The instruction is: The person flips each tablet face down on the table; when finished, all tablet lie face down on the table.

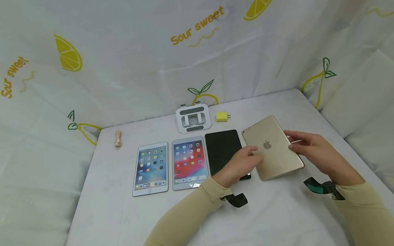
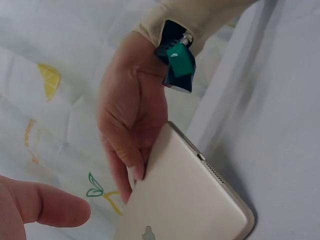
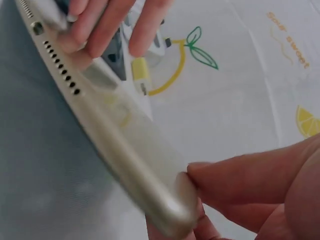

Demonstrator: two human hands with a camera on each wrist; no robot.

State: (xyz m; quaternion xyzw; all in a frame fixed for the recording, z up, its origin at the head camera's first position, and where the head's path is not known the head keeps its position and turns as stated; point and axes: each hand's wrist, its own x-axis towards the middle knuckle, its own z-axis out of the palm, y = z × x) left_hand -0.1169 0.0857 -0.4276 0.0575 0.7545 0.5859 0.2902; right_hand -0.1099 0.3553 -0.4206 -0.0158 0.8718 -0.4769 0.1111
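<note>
A gold tablet (image 1: 278,159) lies back side up at the right of the table, its right side tilted up. My right hand (image 1: 314,150) pinches that raised side, thumb on the back and fingers beneath, as the left wrist view also shows the hand (image 2: 132,115). Over the tablet's left part is my left hand (image 1: 241,162), its fingers extended; in the right wrist view its fingers (image 3: 110,30) are at the metal back, and whether they press on it I cannot tell. A black-screened tablet (image 1: 221,147) lies partly under my left hand and wrist.
Two tablets with lit screens, one blue (image 1: 150,167) and one red and blue (image 1: 189,160), lie to the left. Behind them are a folded white-and-grey stand (image 1: 181,119) and a yellow charger plug (image 1: 221,117). A coiled pink cable (image 1: 118,139) sits far left.
</note>
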